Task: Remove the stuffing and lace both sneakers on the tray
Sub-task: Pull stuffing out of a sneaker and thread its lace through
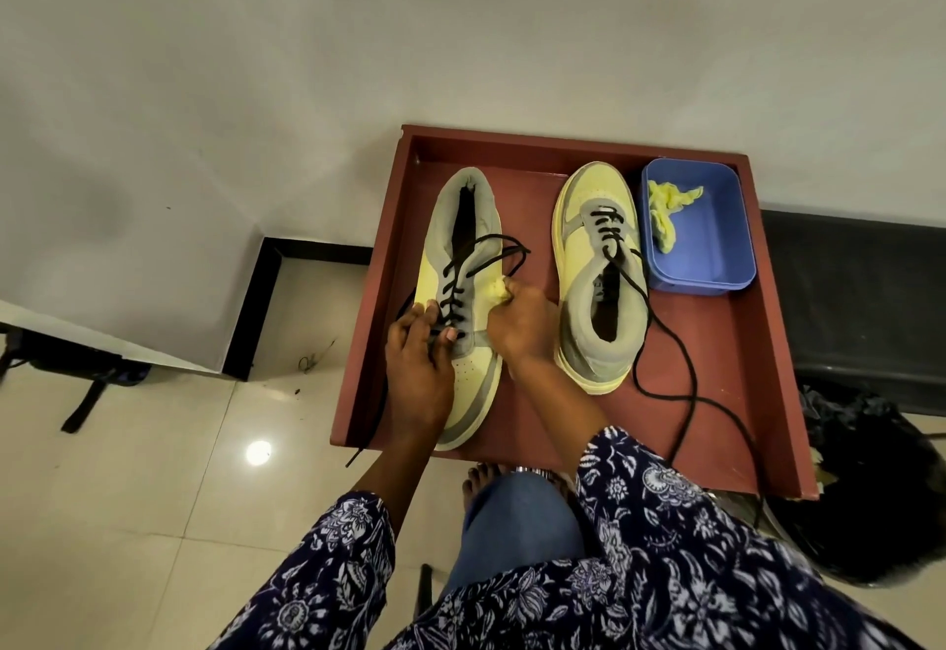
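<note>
Head view: a shallow, square reddish-brown tray [757, 342] carries two yellow-and-grey sneakers. The left sneaker [463, 291], toe toward the person, is threaded with a thin black lace [450, 291]. The left hand [417, 368] rests on it, fingers straight across the eyelets, thumb on the lace. The right hand [517, 327] is clenched round a crumpled yellow paper wad [499, 289] beside the shoe. The right sneaker [599, 275] lies toe away, its loose cord [681, 383] trailing over the tray. A blue plastic tub [716, 260] with rounded corners holds more crumpled stuffing [665, 209].
</note>
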The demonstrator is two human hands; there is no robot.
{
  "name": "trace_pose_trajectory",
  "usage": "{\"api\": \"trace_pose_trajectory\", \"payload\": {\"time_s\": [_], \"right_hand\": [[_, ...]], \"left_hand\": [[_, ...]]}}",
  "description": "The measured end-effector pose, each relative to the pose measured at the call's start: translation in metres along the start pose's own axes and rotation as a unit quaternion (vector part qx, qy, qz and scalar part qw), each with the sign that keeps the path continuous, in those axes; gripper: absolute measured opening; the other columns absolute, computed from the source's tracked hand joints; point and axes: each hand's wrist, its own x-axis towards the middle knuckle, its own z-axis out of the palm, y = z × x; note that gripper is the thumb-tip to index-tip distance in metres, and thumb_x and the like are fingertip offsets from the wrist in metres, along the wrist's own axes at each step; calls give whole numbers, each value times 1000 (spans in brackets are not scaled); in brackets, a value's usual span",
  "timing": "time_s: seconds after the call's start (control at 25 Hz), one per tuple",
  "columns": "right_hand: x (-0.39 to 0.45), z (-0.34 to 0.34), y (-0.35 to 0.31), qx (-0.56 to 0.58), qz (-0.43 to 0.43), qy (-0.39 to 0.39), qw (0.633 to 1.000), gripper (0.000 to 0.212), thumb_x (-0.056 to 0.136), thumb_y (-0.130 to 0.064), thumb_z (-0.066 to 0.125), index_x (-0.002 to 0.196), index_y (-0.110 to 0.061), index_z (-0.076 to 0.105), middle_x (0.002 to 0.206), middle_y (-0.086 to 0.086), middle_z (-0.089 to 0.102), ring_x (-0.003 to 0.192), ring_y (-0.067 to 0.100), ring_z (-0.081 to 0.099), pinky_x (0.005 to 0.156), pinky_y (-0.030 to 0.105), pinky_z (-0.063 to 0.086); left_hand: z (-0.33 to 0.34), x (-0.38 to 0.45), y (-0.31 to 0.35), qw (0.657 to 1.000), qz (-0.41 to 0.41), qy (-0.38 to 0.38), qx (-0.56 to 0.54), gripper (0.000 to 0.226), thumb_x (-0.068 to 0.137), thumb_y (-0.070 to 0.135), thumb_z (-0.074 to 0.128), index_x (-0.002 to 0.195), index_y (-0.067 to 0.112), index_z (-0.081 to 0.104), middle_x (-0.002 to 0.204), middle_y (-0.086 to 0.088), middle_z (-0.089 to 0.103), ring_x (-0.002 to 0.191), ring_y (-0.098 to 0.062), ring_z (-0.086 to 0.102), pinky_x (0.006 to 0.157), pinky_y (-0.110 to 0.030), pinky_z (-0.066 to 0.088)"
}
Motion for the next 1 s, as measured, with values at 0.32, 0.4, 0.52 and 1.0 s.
{"api": "trace_pose_trajectory", "payload": {"time_s": [0.32,0.4,0.52,1.0], "right_hand": [[-53,19,33,-19,-33,-10,999,45,87,4,43,131,-5,50,133,16,50,123,29,46,104,25,34],[-68,21,37,12,-30,-23,999,41,89,4,43,130,-2,51,133,16,47,124,28,44,103,16,30],[-79,23,42,40,-31,-33,998,34,91,5,43,124,3,53,131,18,46,123,31,45,95,0,24],[-69,-16,54,112,-3,-93,989,29,88,-1,52,111,-9,69,111,6,70,96,9,60,74,9,37]], "left_hand": [[1,0,-2,1000,-6,4,-28,37,93,18,51,129,11,51,132,-10,45,122,-18,44,95,-20,33],[1,0,-1,999,-12,4,-32,37,93,18,51,129,10,51,131,-11,45,121,-19,44,95,-21,33],[1,0,1,999,-8,3,-30,37,93,17,52,128,8,52,130,-12,46,120,-20,45,94,-20,34],[-11,36,46,987,95,11,131,54,83,32,62,130,14,41,137,-9,42,127,-29,36,103,-47,33]]}}
